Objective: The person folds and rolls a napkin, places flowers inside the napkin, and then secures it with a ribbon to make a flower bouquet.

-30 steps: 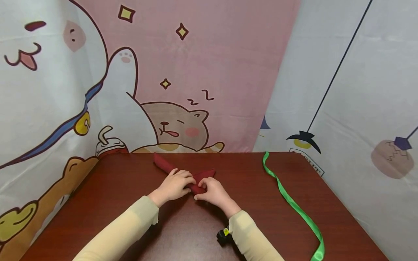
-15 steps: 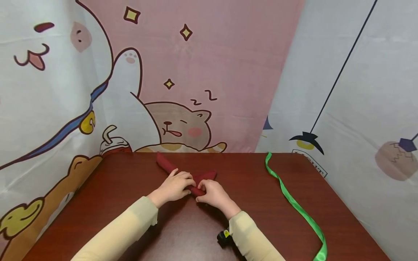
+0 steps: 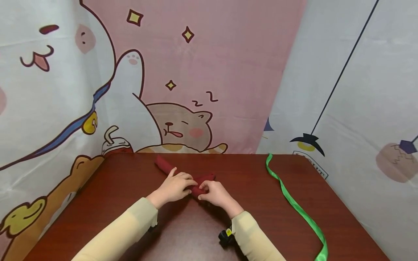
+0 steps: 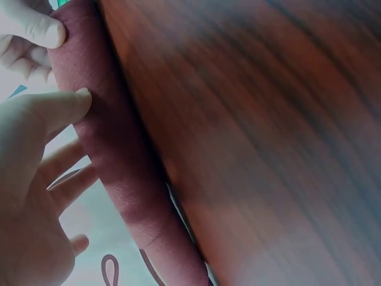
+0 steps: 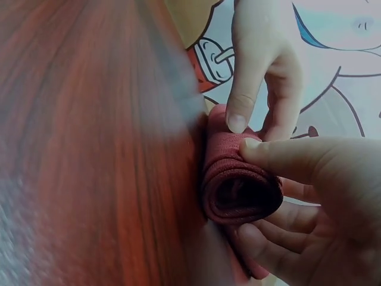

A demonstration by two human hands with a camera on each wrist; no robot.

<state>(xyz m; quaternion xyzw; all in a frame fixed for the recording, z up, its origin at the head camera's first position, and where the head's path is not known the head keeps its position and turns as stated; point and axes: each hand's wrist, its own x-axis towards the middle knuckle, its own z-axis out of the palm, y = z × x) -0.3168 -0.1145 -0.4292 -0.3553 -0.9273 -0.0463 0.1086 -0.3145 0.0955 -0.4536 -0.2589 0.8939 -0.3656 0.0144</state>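
A dark red cloth, rolled into a tube, lies slantwise on the table, with a pointed flap sticking out to the right. My left hand holds the roll near its middle; in the left wrist view its thumb presses the near side while the fingers reach behind. At the near end, my right hand pinches the roll between thumb and fingers. Spiral layers around a hollow centre show at the rolled end in the right wrist view. The two hands are close together, and part of the cloth is hidden under them.
A long green ribbon runs twisted along the right side of the brown table. A black device with a yellow mark sits at my right wrist. Behind the table hangs a cartoon-printed curtain.
Both hands stay on the rolled cloth, with small movements of the right fingers at its near end. The head view has shifted slightly, and the ribbon lies as before.
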